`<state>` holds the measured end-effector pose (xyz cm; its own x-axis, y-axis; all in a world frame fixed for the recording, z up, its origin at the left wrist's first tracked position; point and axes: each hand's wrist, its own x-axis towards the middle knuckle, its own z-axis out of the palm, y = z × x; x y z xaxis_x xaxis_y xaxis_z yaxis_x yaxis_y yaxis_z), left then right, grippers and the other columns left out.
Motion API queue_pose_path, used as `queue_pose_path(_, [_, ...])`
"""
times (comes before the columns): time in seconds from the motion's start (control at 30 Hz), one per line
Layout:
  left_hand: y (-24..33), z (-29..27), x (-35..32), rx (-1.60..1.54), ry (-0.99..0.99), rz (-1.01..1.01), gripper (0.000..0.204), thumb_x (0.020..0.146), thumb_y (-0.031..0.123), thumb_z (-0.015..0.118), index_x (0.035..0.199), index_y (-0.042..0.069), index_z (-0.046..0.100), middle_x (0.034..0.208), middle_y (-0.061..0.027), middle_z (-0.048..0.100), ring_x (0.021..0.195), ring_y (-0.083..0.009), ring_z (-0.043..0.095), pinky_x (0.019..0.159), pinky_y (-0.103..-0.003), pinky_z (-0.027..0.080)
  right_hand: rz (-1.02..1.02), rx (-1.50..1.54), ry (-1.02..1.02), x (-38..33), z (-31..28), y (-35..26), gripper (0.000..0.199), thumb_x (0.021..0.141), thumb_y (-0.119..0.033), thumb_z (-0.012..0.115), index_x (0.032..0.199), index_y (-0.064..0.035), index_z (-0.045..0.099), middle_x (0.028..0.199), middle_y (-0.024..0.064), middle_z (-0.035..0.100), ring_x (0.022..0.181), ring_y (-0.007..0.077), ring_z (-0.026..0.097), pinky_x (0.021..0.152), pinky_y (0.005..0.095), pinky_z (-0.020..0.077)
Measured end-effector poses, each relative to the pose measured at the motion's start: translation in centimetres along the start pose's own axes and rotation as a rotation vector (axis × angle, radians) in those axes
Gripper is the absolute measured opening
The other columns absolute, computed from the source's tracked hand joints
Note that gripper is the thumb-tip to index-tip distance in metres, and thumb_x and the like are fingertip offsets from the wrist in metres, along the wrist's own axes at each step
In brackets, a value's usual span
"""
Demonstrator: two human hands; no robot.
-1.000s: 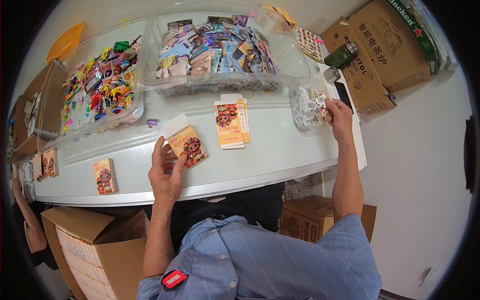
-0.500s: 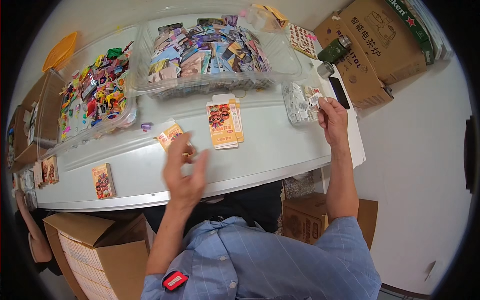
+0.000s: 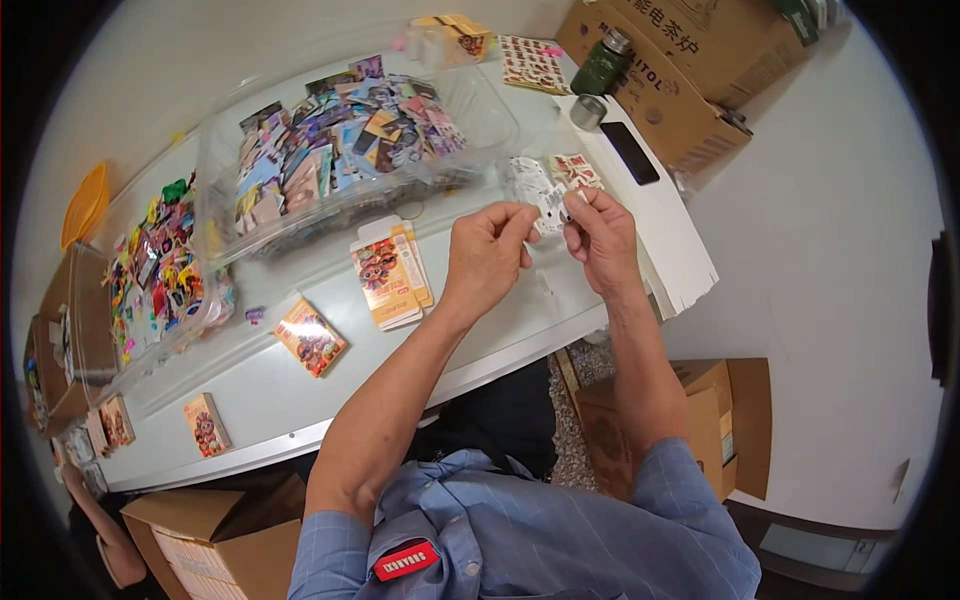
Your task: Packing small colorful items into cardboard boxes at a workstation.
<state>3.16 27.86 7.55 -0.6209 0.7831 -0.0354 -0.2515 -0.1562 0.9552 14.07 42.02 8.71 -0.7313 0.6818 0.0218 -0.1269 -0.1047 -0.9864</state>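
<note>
At the tabletop's [image 3: 520, 312] near edge, left, your orange box [image 3: 206, 425] sits, while toward the right edge your left hand [image 3: 487, 255] is pinched narrow, contents unclear, and your right hand [image 3: 606, 240] seems to hold a small white piece [image 3: 551, 206] before the clear packet [image 3: 526, 178]: likely singling-out step, next calling for steady pinch.

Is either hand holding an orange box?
No, the orange boxes rest on the table, with the left hand and right hand off to their right.

Wearer's two hands [image 3: 487, 262], one phone [image 3: 630, 153]
</note>
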Motion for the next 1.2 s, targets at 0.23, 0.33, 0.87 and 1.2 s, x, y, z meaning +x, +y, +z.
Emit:
queue_pose_path(0.23, [-2.8, 0.4, 2.2, 0.387, 0.244, 0.365, 0.017, 0.096, 0.013, 0.068, 0.105, -0.001, 0.071, 0.091, -0.0099, 0.072, 0.061, -0.0160, 0.062, 0.057, -0.031, 0.051, -0.202, -0.152, 0.222, 0.0, -3.8, 1.6, 0.013, 0.101, -0.016, 0.065, 0.099, -0.0026, 0.066, 0.070, -0.0002, 0.058, 0.053, 0.0036, 0.046, 0.045, 0.0201, 0.0326])
queue_pose_path(0.33, [-2.9, 0.6, -2.3, 0.824, 0.092, 0.736, 0.027, 0.090, 0.014, 0.073, 0.115, 0.007, 0.070, 0.107, -0.0111, 0.071, 0.080, -0.0266, 0.067, 0.068, -0.037, 0.054, -0.318, -0.032, 0.392, -2.7, -6.3, 4.5, 0.013, 0.101, -0.015, 0.065, 0.100, -0.0016, 0.064, 0.073, 0.0015, 0.059, 0.053, 0.0051, 0.047, 0.045, 0.0202, 0.0332])
queue_pose_path(0.87, [-8.2, 0.7, -9.2, 1.046, -0.422, 0.492, 0.045, 0.081, 0.010, 0.078, 0.123, 0.003, 0.065, 0.134, -0.0129, 0.061, 0.128, -0.0355, 0.054, 0.108, -0.049, 0.044, -0.151, 0.079, 0.440, -8.9, -9.8, 7.1, 0.011, 0.101, -0.013, 0.064, 0.100, -0.0019, 0.064, 0.073, 0.0028, 0.061, 0.057, 0.0079, 0.052, 0.048, 0.0227, 0.0381])
queue_pose_path(1.2, [1.8, -17.4, -18.0, 0.836, 0.984, 0.032, 0.043, 0.091, 0.028, 0.078, 0.119, -0.003, 0.066, 0.098, -0.0182, 0.073, 0.083, -0.0244, 0.070, 0.071, -0.035, 0.054, -0.064, 0.155, 0.052, -9.0, -1.5, 7.4, 0.011, 0.100, -0.012, 0.062, 0.102, -0.0014, 0.065, 0.083, 0.0054, 0.067, 0.065, 0.0096, 0.061, 0.051, 0.0225, 0.0450])
